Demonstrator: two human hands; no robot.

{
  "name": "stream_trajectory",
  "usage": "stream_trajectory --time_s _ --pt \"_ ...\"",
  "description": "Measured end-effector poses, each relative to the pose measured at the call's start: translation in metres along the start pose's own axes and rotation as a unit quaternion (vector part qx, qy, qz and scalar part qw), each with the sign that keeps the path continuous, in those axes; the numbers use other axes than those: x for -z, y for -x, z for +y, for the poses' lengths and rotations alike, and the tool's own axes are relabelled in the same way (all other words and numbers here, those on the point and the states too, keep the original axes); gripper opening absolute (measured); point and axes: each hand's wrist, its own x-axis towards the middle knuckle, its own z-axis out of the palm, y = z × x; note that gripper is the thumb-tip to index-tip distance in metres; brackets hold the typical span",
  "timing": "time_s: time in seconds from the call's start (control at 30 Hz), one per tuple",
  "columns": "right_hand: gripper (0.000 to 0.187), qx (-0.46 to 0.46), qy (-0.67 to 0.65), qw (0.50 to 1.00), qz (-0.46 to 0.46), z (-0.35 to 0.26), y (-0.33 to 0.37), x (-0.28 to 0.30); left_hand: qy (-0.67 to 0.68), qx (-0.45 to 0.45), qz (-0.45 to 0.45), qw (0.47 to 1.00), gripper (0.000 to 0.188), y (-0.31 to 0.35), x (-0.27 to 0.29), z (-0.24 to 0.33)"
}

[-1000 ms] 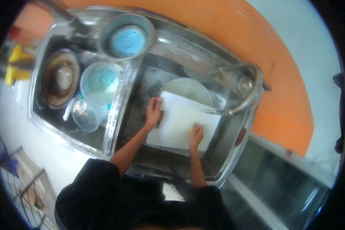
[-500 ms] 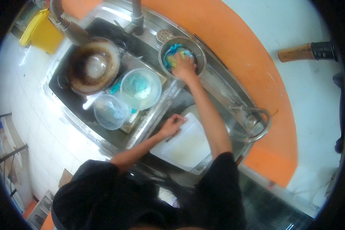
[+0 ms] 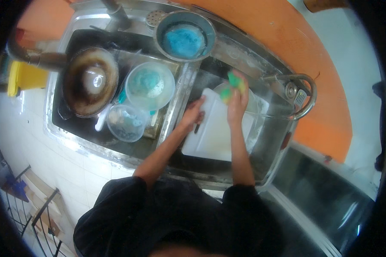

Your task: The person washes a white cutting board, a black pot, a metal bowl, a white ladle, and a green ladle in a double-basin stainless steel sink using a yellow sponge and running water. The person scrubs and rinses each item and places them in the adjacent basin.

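Observation:
In the right basin of the sink, a white rectangular tub or board (image 3: pixel 214 132) is propped at a slant. My left hand (image 3: pixel 194 115) grips its upper left edge, fingers wrapped round it. Above its right part, my right hand (image 3: pixel 238 96) holds a green and yellow sponge (image 3: pixel 233 81), slightly blurred by motion. Behind the white piece a pale round dish (image 3: pixel 252 102) partly shows. A round metal bowl (image 3: pixel 158 40) with blue soapy liquid stands at the back, by the divider between the basins.
A browned wok (image 3: pixel 68 90) lies in the left basin, beside two clear plastic bowls (image 3: pixel 170 92) (image 3: pixel 126 124). A curved metal faucet (image 3: pixel 314 96) arches over the right basin's edge. An orange counter (image 3: pixel 283 43) runs behind the sink; a yellow bin (image 3: pixel 30 76) stands at the left.
My right hand has come out of the metal bowl with the sponge and moved over the white piece. My left hand keeps its grip. The whole view has shifted and turned.

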Motion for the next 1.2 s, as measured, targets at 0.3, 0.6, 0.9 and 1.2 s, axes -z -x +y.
stream_trajectory --time_s 0.3,0.6,0.9,1.2 --pt "0.042 0.075 0.244 0.962 -0.096 0.071 0.103 0.038 -0.054 -0.055 0.012 0.997 0.042 -0.035 -0.036 0.036" --pt "0.058 -0.062 0.327 0.941 0.059 0.098 0.019 0.075 -0.048 -0.064 0.031 0.996 0.035 -0.016 -0.047 0.034" --pt "0.066 -0.008 0.263 0.963 -0.056 0.073 0.142 0.079 -0.011 -0.055 0.019 0.998 0.038 -0.006 -0.049 0.025" --pt "0.06 -0.104 0.298 0.943 0.105 0.051 0.158 0.105 0.054 -0.055 0.021 0.997 0.039 -0.002 -0.056 0.024"
